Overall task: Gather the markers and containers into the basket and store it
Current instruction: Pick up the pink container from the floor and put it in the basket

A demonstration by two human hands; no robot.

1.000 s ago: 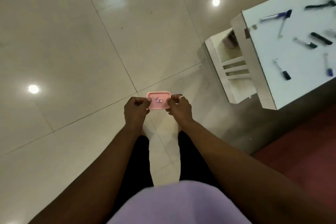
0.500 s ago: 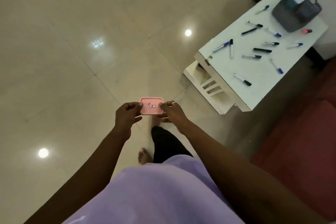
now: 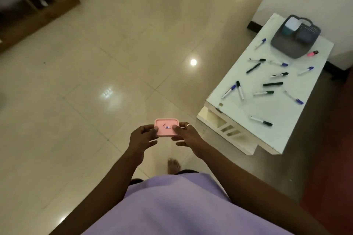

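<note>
Pink container (image 3: pixel 166 127) between both hands (image 3: pixel 142 137) (image 3: pixel 188 135)

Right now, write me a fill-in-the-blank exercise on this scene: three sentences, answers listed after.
1. The left hand and right hand hold a small box that is ____ in colour.
2. The basket on the white table is ____ in colour.
3. The markers lie scattered on the table, ____ the basket.

Missing words: pink; grey; outside.
</note>
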